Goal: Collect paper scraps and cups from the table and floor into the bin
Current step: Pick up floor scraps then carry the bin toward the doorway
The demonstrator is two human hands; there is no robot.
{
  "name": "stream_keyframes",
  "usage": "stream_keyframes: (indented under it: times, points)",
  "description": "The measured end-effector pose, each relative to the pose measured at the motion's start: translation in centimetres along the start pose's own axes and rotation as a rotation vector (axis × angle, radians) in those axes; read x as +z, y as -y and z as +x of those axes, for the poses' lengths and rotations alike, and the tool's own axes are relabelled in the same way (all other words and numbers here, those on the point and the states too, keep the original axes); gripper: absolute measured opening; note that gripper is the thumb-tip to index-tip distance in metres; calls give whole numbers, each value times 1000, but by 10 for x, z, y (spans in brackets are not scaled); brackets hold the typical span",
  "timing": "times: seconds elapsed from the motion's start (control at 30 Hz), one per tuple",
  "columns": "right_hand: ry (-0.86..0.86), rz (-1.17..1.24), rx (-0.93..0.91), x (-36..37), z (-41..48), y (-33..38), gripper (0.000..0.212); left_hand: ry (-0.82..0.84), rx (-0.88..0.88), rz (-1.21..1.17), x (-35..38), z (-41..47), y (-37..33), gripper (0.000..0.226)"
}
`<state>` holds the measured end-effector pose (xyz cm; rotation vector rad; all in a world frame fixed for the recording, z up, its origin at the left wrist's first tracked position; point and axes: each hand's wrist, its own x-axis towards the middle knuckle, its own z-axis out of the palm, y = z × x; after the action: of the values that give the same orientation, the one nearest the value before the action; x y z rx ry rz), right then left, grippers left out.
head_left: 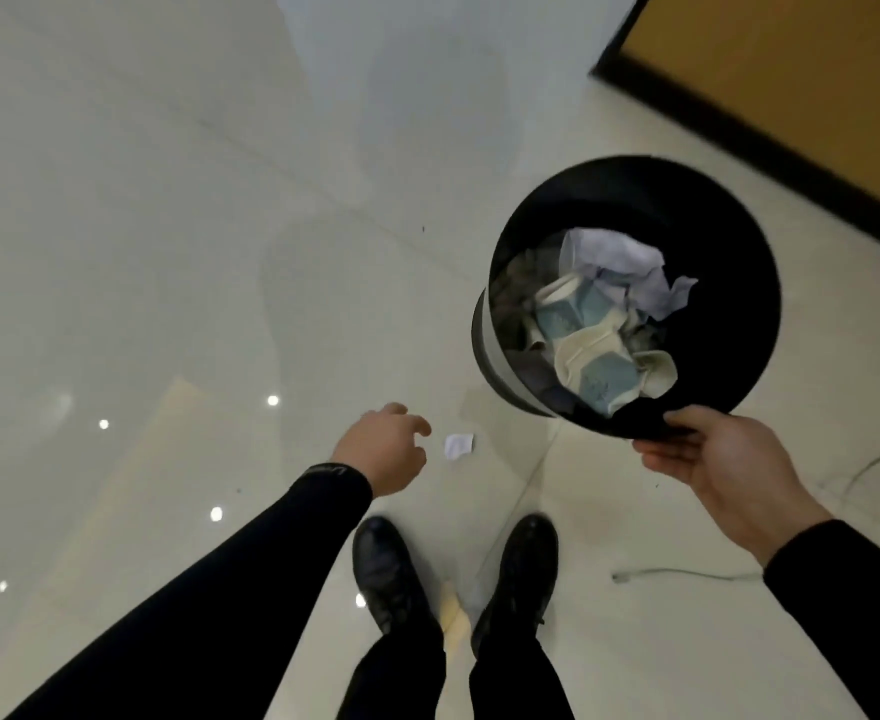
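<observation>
A round black bin (729, 241) hangs above the floor, tilted toward me. My right hand (723, 459) grips its near rim. Inside lie crumpled white paper (619, 262) and crushed blue-and-white paper cups (599, 356). A small white paper scrap (458, 445) lies on the glossy floor just in front of my feet. My left hand (383, 449) hovers to the left of the scrap, fingers loosely curled and holding nothing, a short gap between fingertips and paper.
Pale glossy floor tiles (167, 252) stretch to the left and ahead. A dark skirting with a tan wall panel (791, 70) runs at the upper right. A thin cable (687, 575) lies on the floor at right. My black shoes (385, 569) stand below the scrap.
</observation>
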<state>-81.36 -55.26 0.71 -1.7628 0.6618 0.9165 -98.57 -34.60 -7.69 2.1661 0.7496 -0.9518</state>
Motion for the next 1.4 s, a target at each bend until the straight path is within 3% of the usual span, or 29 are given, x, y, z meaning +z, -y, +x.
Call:
stream_keyframes:
  times: [0.13,0.4,0.53,0.67,0.83,0.9,1.03,1.1,1.17,1.23,1.3,1.4]
  points:
    - [33,-38,24,0,72,-36,23,164,29,199,87,73,12,50]
    - [95,-101,40,-27,134,-73,21,183,167,565,179,146,29,64]
    - [83,-133,22,-33,148,-81,21,93,186,553,202,151,38,69]
    - [57,-80,21,-32,150,-86,19,5,205,446,205,146,37,60]
    - [28,-106,62,-27,133,-87,35,-191,13,38,172,117,28,44]
    - [-52,-114,92,-27,121,-85,37,-388,-9,-115,141,94,20,26]
    - [-155,-74,126,-28,99,-71,28,-826,226,-328,52,53,-19,5]
    - [-141,-89,123,-26,96,-60,27,-921,391,-333,15,44,-49,8]
    - [-96,-120,138,-23,97,-51,27,-855,543,-273,-7,44,-80,12]
    - [-41,-122,164,-20,101,-49,25,-678,611,-157,-16,48,-104,13]
    - [9,-70,204,-19,104,-52,21,-513,536,-86,-17,55,-113,20]
    - [49,1,216,-17,105,-57,16,-537,322,-250,-20,58,-98,24]
